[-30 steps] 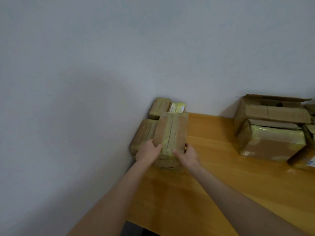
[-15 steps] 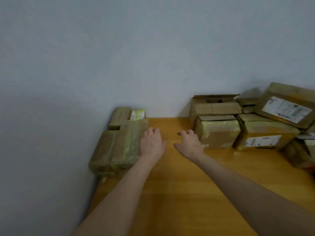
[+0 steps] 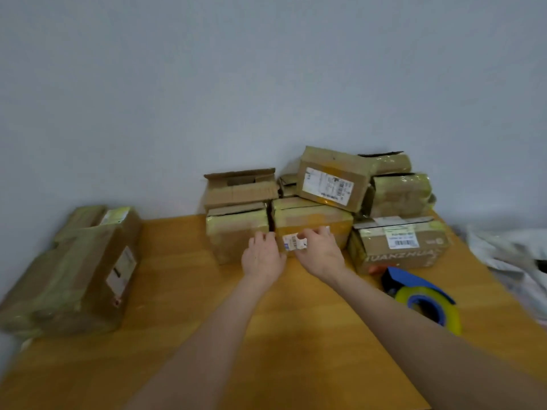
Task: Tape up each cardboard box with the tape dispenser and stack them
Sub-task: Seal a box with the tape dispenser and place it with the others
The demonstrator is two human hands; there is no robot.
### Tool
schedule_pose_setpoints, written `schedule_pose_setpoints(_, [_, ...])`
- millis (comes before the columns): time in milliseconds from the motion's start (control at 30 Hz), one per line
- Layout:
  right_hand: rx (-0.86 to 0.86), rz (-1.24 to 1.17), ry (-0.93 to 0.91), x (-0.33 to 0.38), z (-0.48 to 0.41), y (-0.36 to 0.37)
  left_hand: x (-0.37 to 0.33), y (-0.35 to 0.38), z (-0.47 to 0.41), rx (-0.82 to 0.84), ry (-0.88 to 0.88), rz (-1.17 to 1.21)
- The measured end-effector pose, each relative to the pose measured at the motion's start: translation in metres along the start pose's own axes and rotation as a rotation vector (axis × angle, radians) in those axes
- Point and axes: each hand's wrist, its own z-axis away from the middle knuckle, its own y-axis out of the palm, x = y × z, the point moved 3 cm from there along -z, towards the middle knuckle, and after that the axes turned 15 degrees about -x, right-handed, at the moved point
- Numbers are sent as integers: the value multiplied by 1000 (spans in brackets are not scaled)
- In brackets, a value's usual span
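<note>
Cardboard box (image 3: pixel 313 223) at the back of the table (image 3: pixel 183 291), between other boxes (image 3: pixel 236 229). Left hand (image 3: pixel 262 257) fingers hooked round its left edge; right hand (image 3: pixel 321 253) on its front, hold unclear. Likely light, stiff, slippery tape: grab both sides.

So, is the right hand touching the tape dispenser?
Apart. The head view shows the right hand on a labelled box, with bare table between it and the tape dispenser.

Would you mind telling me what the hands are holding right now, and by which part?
Both the left hand and right hand are on the front of the labelled middle box; whether the fingers grip it cannot be told.
</note>
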Motion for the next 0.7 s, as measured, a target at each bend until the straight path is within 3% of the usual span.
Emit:
schedule_pose_setpoints(167, [-34,-13,49,-80,-20,-45,-88,22,3,8,-5,38])
schedule_pose_setpoints(300, [-97,-199,179,-115,-51,-66,-125,31,-21,-21,-75,143])
schedule_pose_setpoints(500, [-206,-523,421,-150,-109,-82,-135,33,-90,-230,-225,393])
schedule_pose_setpoints(600, [-145,-692,520,-149,-135,-80,-131,31,-136,-310,-327,475])
schedule_pose_setpoints(700, [-70,-855,604,-143,-157,-76,-131,36,-173,-256,-394,551])
